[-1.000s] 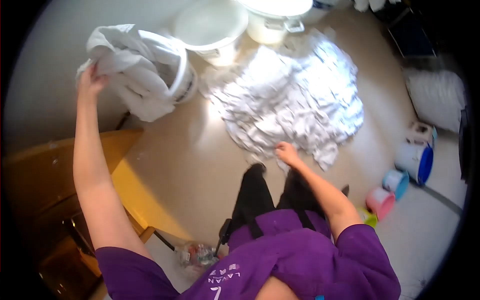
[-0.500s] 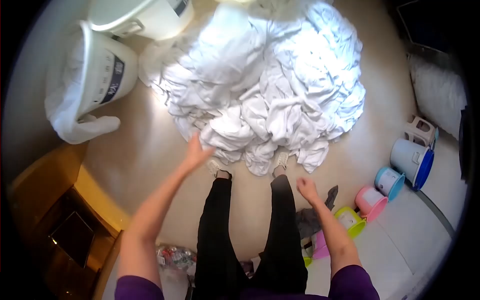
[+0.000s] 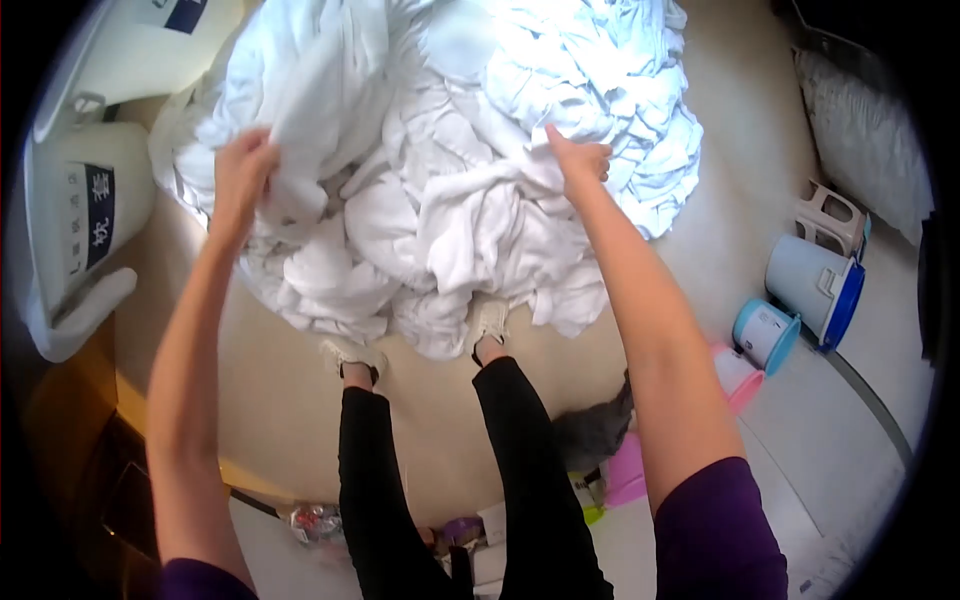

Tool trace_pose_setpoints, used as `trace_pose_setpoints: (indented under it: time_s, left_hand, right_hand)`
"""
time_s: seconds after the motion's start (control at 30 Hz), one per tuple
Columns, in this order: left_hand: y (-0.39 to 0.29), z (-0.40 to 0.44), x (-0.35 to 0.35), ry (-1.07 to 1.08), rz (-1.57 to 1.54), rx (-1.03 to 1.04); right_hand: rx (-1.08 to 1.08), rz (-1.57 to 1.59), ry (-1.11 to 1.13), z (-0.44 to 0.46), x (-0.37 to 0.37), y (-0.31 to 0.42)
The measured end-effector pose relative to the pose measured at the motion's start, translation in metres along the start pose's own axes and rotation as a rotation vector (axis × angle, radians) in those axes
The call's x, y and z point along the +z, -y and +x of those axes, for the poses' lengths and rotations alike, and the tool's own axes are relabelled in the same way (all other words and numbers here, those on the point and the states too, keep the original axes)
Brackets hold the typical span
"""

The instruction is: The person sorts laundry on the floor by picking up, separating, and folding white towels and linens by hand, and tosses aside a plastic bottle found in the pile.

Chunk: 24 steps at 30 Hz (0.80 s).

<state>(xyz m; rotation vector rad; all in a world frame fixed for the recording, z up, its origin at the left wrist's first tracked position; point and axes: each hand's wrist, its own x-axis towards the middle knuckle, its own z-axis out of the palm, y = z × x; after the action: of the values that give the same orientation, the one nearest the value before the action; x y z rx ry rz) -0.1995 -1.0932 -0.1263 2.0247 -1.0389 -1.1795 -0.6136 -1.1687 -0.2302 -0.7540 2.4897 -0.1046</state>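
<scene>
A big heap of crumpled white linen [image 3: 430, 225] lies on the floor before my feet. My left hand [image 3: 245, 175] has its fingers closed on a fold of white cloth [image 3: 325, 110] at the heap's left side. Over on the right, my right hand [image 3: 582, 163] is curled on another piece of the white cloth [image 3: 525, 170], thumb up. The exact edges in my fingers are partly hidden. Whether these are sheets or covers, I cannot tell.
White labelled bins [image 3: 75, 200] stand at the left, one with cloth over its rim. Along the right are a grey pail with a blue rim [image 3: 815, 290], a small blue bucket [image 3: 767, 335], a pink bucket [image 3: 735, 378] and a beige stool [image 3: 830, 220]. Dark cloth [image 3: 595, 430] lies near my leg.
Both hands have moved forward from above the floor to the heap and closed on the cloth. The view has shifted, and cloth at the left is lifted.
</scene>
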Motion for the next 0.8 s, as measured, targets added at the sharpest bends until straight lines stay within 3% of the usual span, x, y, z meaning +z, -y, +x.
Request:
trace_pose_setpoints:
  time_s: [0.03, 0.07, 0.13, 0.2, 0.23, 0.27, 0.33, 0.37, 0.4, 0.43, 0.47, 0.57, 0.6, 0.63, 0.67, 0.7, 0.73, 0.77, 0.8]
  left_hand:
    - [0.009, -0.018, 0.01, -0.04, -0.2, -0.049]
    - [-0.01, -0.054, 0.019, 0.025, -0.196, -0.094]
    - [-0.025, -0.131, 0.067, 0.153, -0.318, -0.282]
    - [-0.058, -0.214, 0.121, 0.417, -0.509, -0.569]
    - [-0.063, -0.26, 0.158, 0.512, -0.826, -0.62]
    - [-0.091, -0.298, 0.183, 0.682, -0.872, -0.735]
    - [-0.14, -0.362, 0.227, 1.06, -0.802, -0.636]
    - [-0.159, -0.404, 0.251, 1.092, -0.723, -0.512]
    - [-0.181, -0.43, 0.265, 1.21, -0.765, -0.53]
    - [-0.192, -0.462, 0.279, 1.123, -0.833, -0.384]
    - [-0.187, -0.477, 0.287, 1.142, -0.838, -0.385]
    - [-0.165, -0.484, 0.303, 1.164, -0.648, -0.622]
    - [-0.146, -0.487, 0.307, 1.104, -0.722, -0.687]
    - [-0.147, -0.466, 0.285, 1.159, -0.6, -0.546]
    - [-0.142, -0.456, 0.27, 1.274, -0.195, -0.297]
    - [-0.12, -0.467, 0.263, 1.147, -0.094, -0.084]
    - [-0.094, -0.467, 0.259, 1.073, -0.075, 0.034]
    - [-0.085, -0.447, 0.244, 1.078, -0.22, -0.209]
    - [-0.065, -0.422, 0.236, 1.015, -0.374, -0.263]
  right_hand:
    - [0.034, 0.132, 0.053, 0.024, 0.004, 0.0]
    - [0.041, 0.148, 0.022, 0.058, 0.023, -0.005]
    - [-0.036, 0.497, 0.283, 0.079, 0.026, -0.022]
    - [0.049, 0.634, 0.431, 0.077, 0.001, -0.035]
    - [0.04, 0.605, 0.431, 0.065, -0.011, -0.043]
    - [0.02, 0.581, 0.419, 0.058, -0.029, -0.05]
    - [-0.082, 0.469, 0.383, 0.06, -0.067, -0.084]
    - [-0.121, 0.521, 0.418, 0.05, -0.093, -0.099]
    - [-0.161, 0.573, 0.453, 0.037, -0.123, -0.109]
    - [-0.194, 0.568, 0.496, 0.015, -0.159, -0.109]
    - [-0.221, 0.564, 0.534, -0.008, -0.192, -0.109]
    - [-0.22, 0.613, 0.529, -0.036, -0.244, -0.134]
    - [-0.218, 0.622, 0.525, -0.04, -0.252, -0.141]
    - [-0.279, 0.499, 0.403, -0.043, -0.256, -0.15]
    - [-0.336, 0.377, 0.291, -0.045, -0.253, -0.158]
    - [-0.478, 0.227, 0.191, -0.032, -0.24, -0.179]
    - [-0.483, 0.243, 0.208, -0.023, -0.228, -0.196]
    - [-0.515, -0.02, 0.14, -0.015, -0.215, -0.21]
    - [-0.554, -0.274, 0.072, -0.008, -0.202, -0.213]
